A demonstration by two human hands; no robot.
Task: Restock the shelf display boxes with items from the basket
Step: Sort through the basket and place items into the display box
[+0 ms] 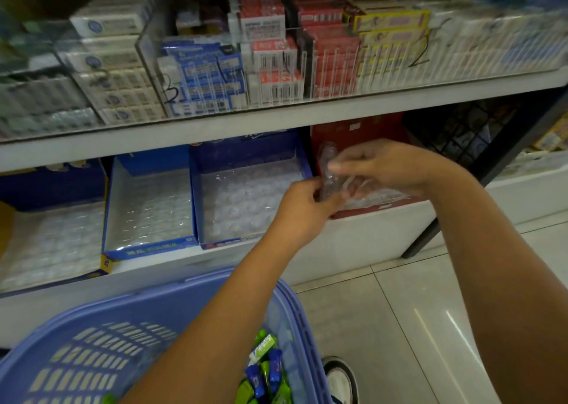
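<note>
Both hands meet in front of the red display box [356, 133] on the low shelf. My left hand [302, 205] pinches the lower end of a clear plastic insert [328, 170], which stands roughly upright. My right hand [390, 165] grips the same clear plastic from the right. Left of the red box stand blue display boxes [246, 157] lined with clear plastic trays, with no items visible in them. The blue plastic basket [172, 311] sits below, under my left forearm. Green and blue wrapped packs [267, 370] lie in its right corner.
An upper shelf [276, 117] carries stacked white, blue, red and yellow cartons behind a clear rail. A dark wire rack [461, 127] stands right of the red box, with a black slanted support. White floor tiles [415, 326] and my shoe [341, 379] are at lower right.
</note>
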